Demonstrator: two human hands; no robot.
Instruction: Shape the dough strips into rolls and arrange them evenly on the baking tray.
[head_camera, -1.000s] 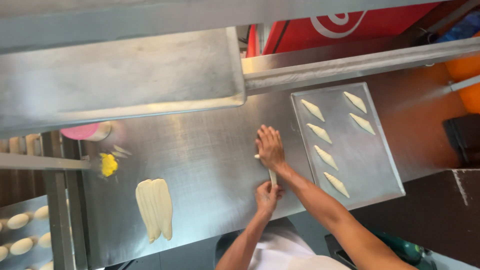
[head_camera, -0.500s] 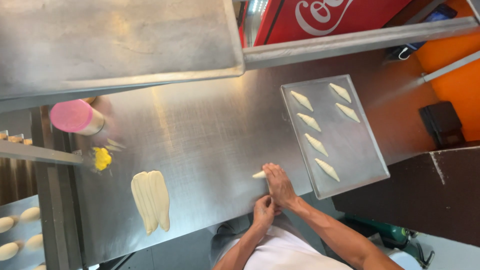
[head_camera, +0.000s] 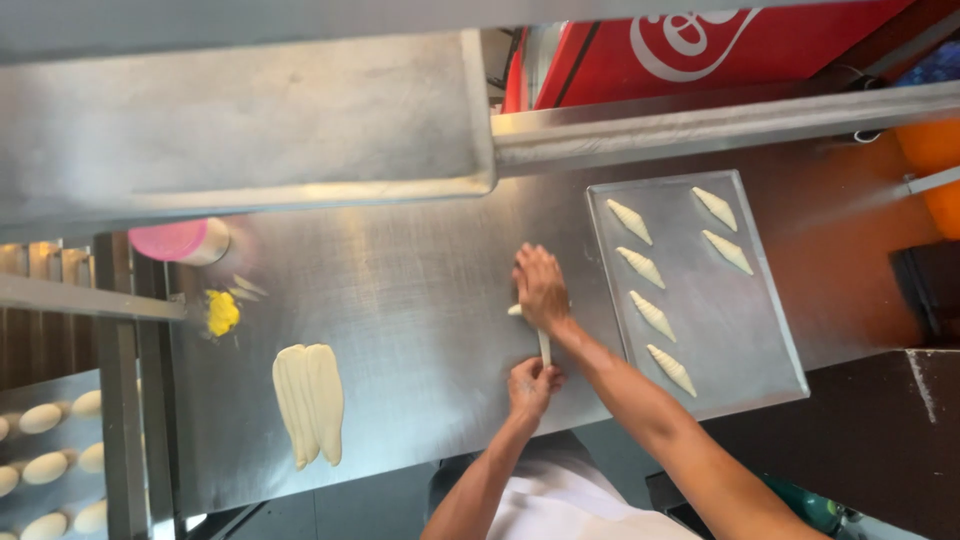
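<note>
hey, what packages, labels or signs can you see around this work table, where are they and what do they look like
Red panel: behind the table's back rail, top right; flat, red with white curling script, cut off by the frame.
Pink-lidded container: left end of the steel table, under the shelf; round, pale body, no label visible.
No screens.

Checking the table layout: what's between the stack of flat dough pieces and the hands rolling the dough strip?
Nothing: in the head view, only bare steel table lies between the flat dough pieces and the dough strip.
</note>
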